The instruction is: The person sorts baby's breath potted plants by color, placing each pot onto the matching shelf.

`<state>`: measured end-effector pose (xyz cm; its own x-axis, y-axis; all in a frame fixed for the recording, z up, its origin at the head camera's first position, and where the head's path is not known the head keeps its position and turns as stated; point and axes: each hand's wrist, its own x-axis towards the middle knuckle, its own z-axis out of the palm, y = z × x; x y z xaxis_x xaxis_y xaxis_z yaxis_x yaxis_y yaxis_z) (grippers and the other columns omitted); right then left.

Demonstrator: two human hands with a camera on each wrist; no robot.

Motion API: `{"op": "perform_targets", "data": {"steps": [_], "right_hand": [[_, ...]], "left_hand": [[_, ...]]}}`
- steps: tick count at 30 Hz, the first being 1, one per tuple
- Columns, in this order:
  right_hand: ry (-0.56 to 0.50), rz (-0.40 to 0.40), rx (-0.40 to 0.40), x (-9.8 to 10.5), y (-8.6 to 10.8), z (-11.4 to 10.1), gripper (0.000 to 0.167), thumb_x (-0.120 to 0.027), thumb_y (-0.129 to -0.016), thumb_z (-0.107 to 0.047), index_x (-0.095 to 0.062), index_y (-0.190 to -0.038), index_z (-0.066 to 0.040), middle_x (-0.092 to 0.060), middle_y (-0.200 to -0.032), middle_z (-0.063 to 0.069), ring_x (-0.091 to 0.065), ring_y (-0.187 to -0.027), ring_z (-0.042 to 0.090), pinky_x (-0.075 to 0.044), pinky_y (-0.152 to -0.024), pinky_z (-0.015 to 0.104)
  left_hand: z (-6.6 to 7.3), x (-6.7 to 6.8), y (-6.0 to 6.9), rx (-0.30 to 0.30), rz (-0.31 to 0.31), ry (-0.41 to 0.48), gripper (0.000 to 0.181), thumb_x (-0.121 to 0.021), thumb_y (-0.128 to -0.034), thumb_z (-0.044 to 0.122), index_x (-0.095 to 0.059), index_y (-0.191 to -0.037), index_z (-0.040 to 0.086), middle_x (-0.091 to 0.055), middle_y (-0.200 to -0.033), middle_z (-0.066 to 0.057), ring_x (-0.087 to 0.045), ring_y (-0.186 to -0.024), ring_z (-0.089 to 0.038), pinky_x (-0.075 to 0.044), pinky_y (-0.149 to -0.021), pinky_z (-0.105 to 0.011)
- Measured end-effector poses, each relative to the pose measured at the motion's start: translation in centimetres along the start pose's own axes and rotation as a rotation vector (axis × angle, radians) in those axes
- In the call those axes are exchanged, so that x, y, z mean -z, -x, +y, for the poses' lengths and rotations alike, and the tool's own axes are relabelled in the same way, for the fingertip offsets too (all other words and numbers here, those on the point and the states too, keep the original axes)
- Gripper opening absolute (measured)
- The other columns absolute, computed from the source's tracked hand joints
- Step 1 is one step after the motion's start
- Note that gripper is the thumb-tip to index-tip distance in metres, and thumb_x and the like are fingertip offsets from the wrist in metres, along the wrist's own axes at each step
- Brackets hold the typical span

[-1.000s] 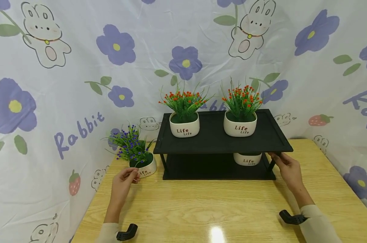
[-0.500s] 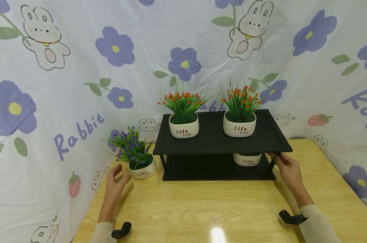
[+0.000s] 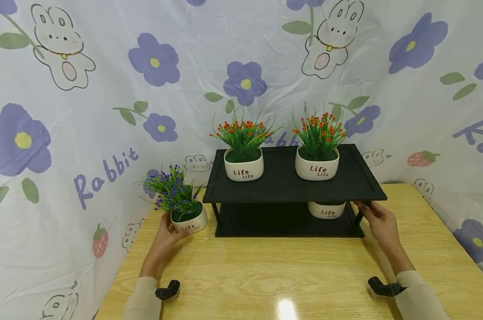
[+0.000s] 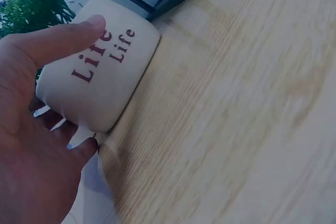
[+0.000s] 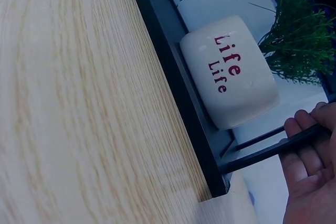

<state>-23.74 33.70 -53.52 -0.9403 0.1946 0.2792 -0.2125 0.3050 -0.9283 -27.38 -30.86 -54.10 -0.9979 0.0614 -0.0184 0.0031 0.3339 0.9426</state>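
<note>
My left hand [image 3: 165, 239] grips a white flowerpot [image 3: 193, 222] with purple flowers, left of the black two-tier shelf [image 3: 281, 195]. Its thumb lies across the "Life" lettering in the left wrist view, with the other fingers at the pot's side [image 4: 113, 87]. The pot stands upright on the table. My right hand [image 3: 381, 224] holds the shelf at its right front post [image 5: 262, 154], just under the upper board; the fingers lie against the post in the right wrist view.
Two white pots with red flowers, a left pot [image 3: 243, 168] and a right pot [image 3: 317, 166], stand on the upper board. Another white pot [image 3: 326, 210] sits on the lower board at right. The wooden table [image 3: 261, 275] meets a patterned cloth [image 3: 201, 53] behind.
My left hand came away from the purple-flowered pot, spread at its left, then moved in and took hold of its side. The right hand stays at the shelf's post.
</note>
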Motion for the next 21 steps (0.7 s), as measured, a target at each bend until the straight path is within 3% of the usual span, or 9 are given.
{"op": "perform_targets", "data": {"steps": [4, 10, 15, 21], "right_hand": [[0.018, -0.004, -0.007, 0.1, 0.0, -0.1, 0.05, -0.057, -0.112, -0.033, -0.06, -0.15, -0.001, -0.071, -0.123, -0.027, -0.058, -0.116, -0.021, -0.049, -0.096, 0.003], [0.019, -0.003, -0.013, 0.2, 0.0, -0.1, 0.051, -0.056, -0.112, -0.034, -0.058, -0.151, -0.001, -0.07, -0.123, -0.029, -0.057, -0.115, -0.022, -0.049, -0.095, 0.003], [0.03, 0.002, -0.026, 0.1, 0.0, -0.2, 0.051, -0.056, -0.112, -0.035, -0.059, -0.151, -0.001, -0.071, -0.123, -0.028, -0.057, -0.114, -0.022, -0.049, -0.094, 0.002], [0.039, 0.002, -0.037, 0.1, 0.1, -0.2, 0.051, -0.056, -0.112, -0.036, -0.059, -0.151, -0.003, -0.071, -0.124, -0.026, -0.057, -0.115, -0.022, -0.049, -0.094, 0.002]], "left_hand": [[-0.1, -0.4, -0.5, 0.009, 0.01, -0.016, 0.119, -0.081, -0.0953, 0.013, 0.011, -0.17, 0.009, 0.002, -0.177, -0.025, -0.008, -0.163, -0.051, -0.021, -0.13, -0.064], [-0.2, -1.2, -1.1, 0.045, 0.056, -0.07, 0.117, -0.087, -0.0919, 0.023, 0.0, -0.17, 0.008, -0.001, -0.172, -0.023, -0.016, -0.162, -0.047, -0.025, -0.13, -0.061], [-0.4, -1.8, -1.7, 0.038, 0.078, 0.002, 0.119, -0.091, -0.0865, 0.018, -0.004, -0.167, 0.012, -0.02, -0.169, -0.023, -0.033, -0.155, -0.041, -0.03, -0.126, -0.056], [-0.6, -2.0, -2.0, 0.054, 0.073, 0.016, 0.124, -0.092, -0.0859, 0.021, -0.001, -0.17, 0.018, -0.026, -0.17, -0.021, -0.036, -0.155, -0.039, -0.029, -0.128, -0.055]]}}
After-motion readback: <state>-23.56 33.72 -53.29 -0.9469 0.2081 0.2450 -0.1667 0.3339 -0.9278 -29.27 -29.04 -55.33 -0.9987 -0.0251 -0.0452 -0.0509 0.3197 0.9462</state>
